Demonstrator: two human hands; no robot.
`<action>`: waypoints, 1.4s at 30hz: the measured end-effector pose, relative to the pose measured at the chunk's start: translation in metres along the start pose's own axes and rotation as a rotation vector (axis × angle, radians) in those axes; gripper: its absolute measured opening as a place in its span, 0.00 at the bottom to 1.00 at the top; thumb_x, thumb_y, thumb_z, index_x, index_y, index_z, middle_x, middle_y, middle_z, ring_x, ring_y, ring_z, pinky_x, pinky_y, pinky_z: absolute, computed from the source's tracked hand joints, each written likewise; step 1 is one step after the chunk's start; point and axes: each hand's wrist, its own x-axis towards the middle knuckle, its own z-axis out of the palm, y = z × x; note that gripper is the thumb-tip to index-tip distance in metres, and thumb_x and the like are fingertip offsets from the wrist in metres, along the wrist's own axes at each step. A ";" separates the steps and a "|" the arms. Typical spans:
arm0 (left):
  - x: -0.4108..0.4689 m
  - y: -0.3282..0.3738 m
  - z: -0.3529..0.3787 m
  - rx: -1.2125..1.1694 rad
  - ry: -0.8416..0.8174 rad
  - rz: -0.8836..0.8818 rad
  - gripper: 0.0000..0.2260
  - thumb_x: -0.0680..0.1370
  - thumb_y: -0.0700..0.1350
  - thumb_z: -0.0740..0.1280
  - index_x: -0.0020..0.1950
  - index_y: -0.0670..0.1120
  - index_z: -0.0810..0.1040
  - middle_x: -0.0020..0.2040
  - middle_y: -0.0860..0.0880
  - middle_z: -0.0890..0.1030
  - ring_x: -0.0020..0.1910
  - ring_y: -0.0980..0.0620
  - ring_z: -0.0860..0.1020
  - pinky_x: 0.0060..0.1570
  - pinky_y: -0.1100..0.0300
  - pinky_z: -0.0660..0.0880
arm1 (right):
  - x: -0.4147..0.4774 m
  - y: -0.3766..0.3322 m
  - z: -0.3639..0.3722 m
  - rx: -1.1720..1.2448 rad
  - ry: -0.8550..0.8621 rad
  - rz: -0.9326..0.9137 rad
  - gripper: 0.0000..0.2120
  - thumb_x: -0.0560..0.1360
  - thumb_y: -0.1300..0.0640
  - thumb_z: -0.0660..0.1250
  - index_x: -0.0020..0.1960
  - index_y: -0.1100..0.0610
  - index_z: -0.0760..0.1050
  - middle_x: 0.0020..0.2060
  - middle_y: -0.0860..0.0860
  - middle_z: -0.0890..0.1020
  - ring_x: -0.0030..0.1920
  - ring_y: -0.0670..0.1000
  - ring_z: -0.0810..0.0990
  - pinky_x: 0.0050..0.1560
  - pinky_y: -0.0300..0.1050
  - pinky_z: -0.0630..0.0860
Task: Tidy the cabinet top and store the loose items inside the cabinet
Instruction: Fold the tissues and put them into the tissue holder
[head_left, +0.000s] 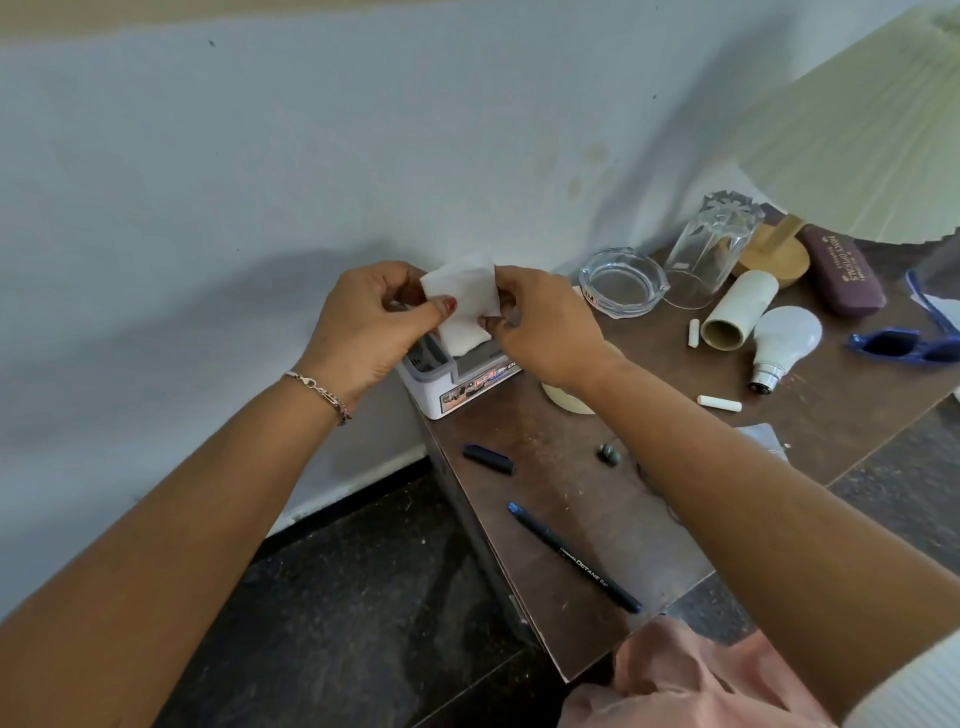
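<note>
1. A pleated lamp shade (857, 119) overhangs the far right of the brown counter (571, 488).
2. The left hand (363, 322) and right hand (545, 332) each pinch an edge of a white folded sheet (460, 301), perhaps tissue, above the counter's far-left corner.
3. Its lower end reaches the top of a grey-white organiser box (457, 379) standing there.
4. An upturned glass tumbler (711, 249) stands just beside a glass ashtray (621, 283).
5. A maroon spectacle case (841, 270), blue sunglasses (904, 348), a light bulb (784, 343) and a cardboard tube (737, 312) lie at the right.
6. Nearer lie a blue pen (571, 556), its cap (488, 460) well apart, and a chalk stick (718, 402).
</note>
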 end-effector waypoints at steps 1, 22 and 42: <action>0.000 -0.001 0.000 0.006 -0.004 0.000 0.07 0.68 0.50 0.72 0.42 0.49 0.82 0.39 0.46 0.84 0.38 0.51 0.80 0.47 0.48 0.79 | 0.000 0.001 0.000 -0.057 -0.003 -0.010 0.13 0.72 0.60 0.67 0.57 0.56 0.75 0.47 0.52 0.82 0.50 0.57 0.78 0.49 0.54 0.77; -0.024 -0.019 0.031 0.252 0.372 -0.075 0.34 0.67 0.45 0.75 0.69 0.43 0.65 0.65 0.44 0.67 0.67 0.44 0.66 0.68 0.48 0.64 | -0.019 0.022 0.001 0.234 0.310 0.328 0.25 0.74 0.63 0.64 0.71 0.57 0.66 0.68 0.54 0.69 0.70 0.53 0.66 0.68 0.44 0.62; -0.018 -0.038 0.034 -0.490 0.215 -0.584 0.20 0.78 0.39 0.64 0.69 0.41 0.67 0.63 0.42 0.75 0.49 0.51 0.78 0.48 0.51 0.80 | -0.039 0.014 0.033 0.560 0.267 0.492 0.20 0.74 0.66 0.59 0.65 0.56 0.74 0.56 0.50 0.81 0.56 0.48 0.78 0.58 0.42 0.73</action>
